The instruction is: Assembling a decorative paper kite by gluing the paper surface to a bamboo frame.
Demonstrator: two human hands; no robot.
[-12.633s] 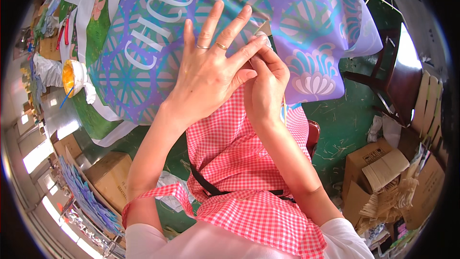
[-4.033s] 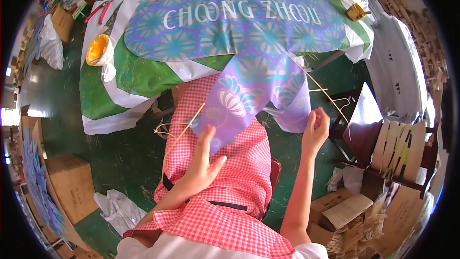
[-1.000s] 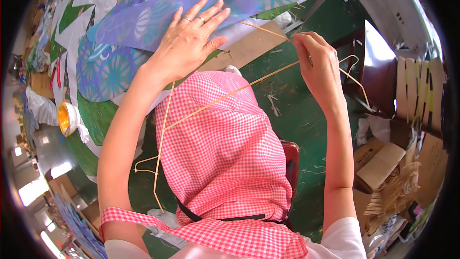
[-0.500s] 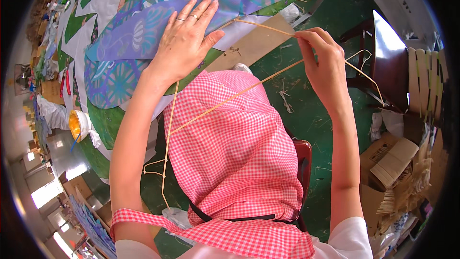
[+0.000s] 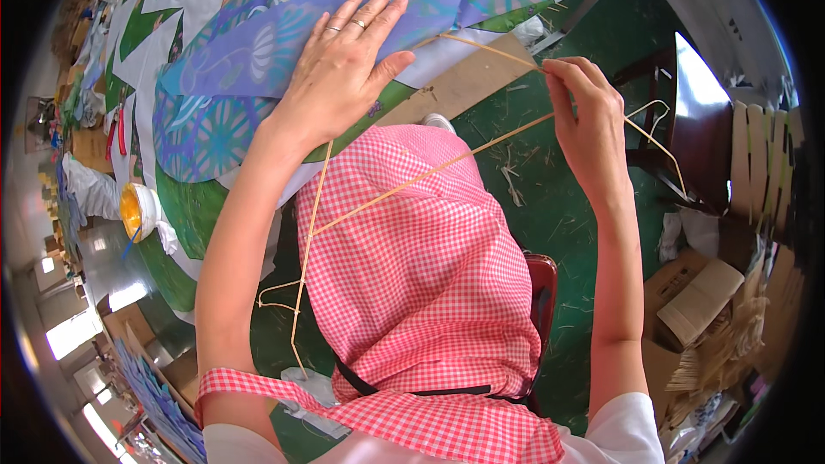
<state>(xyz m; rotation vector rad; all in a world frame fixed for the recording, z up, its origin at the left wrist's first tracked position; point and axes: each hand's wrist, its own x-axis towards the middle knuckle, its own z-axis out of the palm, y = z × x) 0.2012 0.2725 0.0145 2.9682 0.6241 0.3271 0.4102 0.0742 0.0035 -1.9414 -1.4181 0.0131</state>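
We see workshop: green floor, table under purple-and-green patterned paper sheets. Left hand flat, fingers spread, pressing sheets near table's front edge. Right hand pinching thin bamboo strip crossing over red-checked apron. One yellow bowl at table's left edge. Two cardboard boxes right.

One head-worn fisheye camera looks steeply down, close over the red checked apron. The patterned paper lies ahead; edges bend.
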